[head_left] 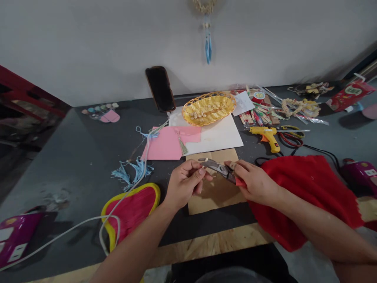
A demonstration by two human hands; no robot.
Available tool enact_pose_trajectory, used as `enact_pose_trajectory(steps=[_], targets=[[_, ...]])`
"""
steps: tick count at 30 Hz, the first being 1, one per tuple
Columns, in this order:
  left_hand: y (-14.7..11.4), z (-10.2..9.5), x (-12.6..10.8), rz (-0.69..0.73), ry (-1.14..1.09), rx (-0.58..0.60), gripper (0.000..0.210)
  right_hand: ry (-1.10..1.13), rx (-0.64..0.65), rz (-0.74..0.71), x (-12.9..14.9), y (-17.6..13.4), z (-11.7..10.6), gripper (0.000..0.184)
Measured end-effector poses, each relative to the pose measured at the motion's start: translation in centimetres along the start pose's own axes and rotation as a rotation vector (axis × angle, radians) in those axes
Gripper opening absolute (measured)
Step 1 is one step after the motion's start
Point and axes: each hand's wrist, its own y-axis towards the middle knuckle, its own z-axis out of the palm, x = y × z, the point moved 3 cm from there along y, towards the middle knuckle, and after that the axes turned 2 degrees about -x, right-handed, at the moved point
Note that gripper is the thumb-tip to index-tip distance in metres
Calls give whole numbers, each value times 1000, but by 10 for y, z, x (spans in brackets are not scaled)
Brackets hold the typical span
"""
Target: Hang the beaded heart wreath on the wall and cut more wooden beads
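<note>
My right hand (255, 181) is wrapped around the red handles of a pair of pruning shears (220, 168), whose dark curved blades point left. Pinched in the fingertips of my left hand (187, 181) is a small pale piece (203, 166), too small to name for certain. The blade tips are right at this piece, close to my left thumb. Both hands are above a sheet of brown cardboard (203, 202) with a few pale bits on it.
Behind the hands, a yellow woven basket (188, 108) rests on white board (229, 137) beside pink paper (161, 145). A yellow glue gun (266, 135) and red cloth (303, 188) are at right. Blue tassels (126, 173) and a white cable (79, 225) lie left. A phone (160, 88) leans on the wall.
</note>
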Motion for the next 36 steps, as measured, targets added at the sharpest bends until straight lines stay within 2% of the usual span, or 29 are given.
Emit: enact_pose_trajectory(steps=[10,14,19,27,33,36], targets=[[2,0,0,18,11,-4,39,-49,13,14,-2,1,3,59],[1,1,1,-42,-36,56,41,14,8,-36,-6,1,4,60],[-1,1,0,-82,-56,69,44,53,-6,-71,-6,1,2,60],[1,3,1,-59,-51,51,41,8,21,3,2,0,-2,63],[2,1,1,-4,-16,57,37,-27,15,-2,-2,2,1,62],[1,1,-1,-25,-15,90,37,6,10,-43,-5,2,1,60]])
